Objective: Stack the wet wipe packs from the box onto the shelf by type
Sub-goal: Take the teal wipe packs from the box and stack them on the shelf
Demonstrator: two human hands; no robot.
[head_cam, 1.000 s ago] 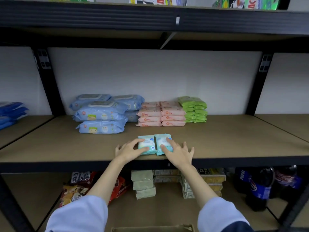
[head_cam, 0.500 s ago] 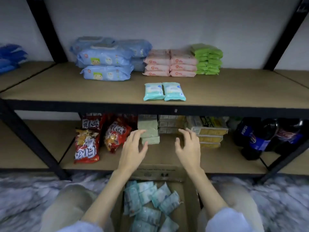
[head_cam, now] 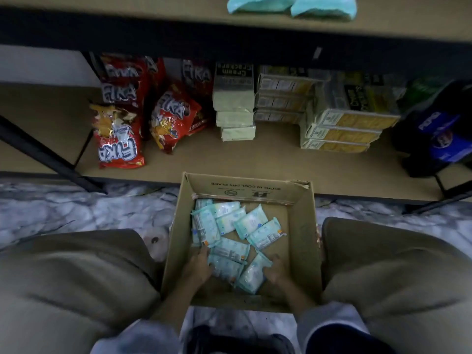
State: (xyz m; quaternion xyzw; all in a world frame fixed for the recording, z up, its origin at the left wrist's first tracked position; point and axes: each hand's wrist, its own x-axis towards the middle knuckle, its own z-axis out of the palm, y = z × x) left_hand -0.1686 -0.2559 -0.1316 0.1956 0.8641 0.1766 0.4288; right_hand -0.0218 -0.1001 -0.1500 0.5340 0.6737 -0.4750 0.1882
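Note:
A cardboard box [head_cam: 304,241] stands on the floor between my knees and holds several pale teal wet wipe packs [head_cam: 265,232] lying loose. Both hands are down in its near end. My left hand [head_cam: 198,268] curls its fingers over the left edge of one teal pack [head_cam: 224,269]. Beside it, my right hand [head_cam: 274,272] grips the right edge of a tilted teal pack [head_cam: 251,275]. Two teal packs [head_cam: 258,3] lie side by side near the front of the upper shelf [head_cam: 153,11], cut off by the frame's top.
The lower shelf behind the box carries red FIKA snack bags [head_cam: 120,134], stacked cracker packs [head_cam: 235,106], yellow cartons [head_cam: 342,123] and dark Pepsi bottles [head_cam: 441,139]. The upper shelf's black front rail [head_cam: 178,31] overhangs them. Marble floor [head_cam: 76,213] lies left and right.
My view dropped from the upper shelf to the box. Both hands left the two teal packs on the shelf, came down and reached into the box onto packs there.

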